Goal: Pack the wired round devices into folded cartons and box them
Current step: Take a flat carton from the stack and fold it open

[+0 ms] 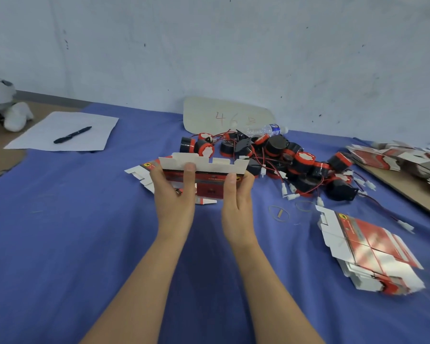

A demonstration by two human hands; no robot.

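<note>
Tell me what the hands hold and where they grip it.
Both grip one unfolded red-and-white carton: the left hand at its left part, the right hand at its right end, thumbs on the near face.

I have bare desk to pass over at near left. Ahead, the wired device pile blocks the way to the wall; a flat carton stack crowds the near right.

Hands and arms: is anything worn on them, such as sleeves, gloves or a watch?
Nothing worn shows: left hand and right hand ungloved, forearms without sleeves, wrists without watch or band. Thumbnails are short and plain.
</note>
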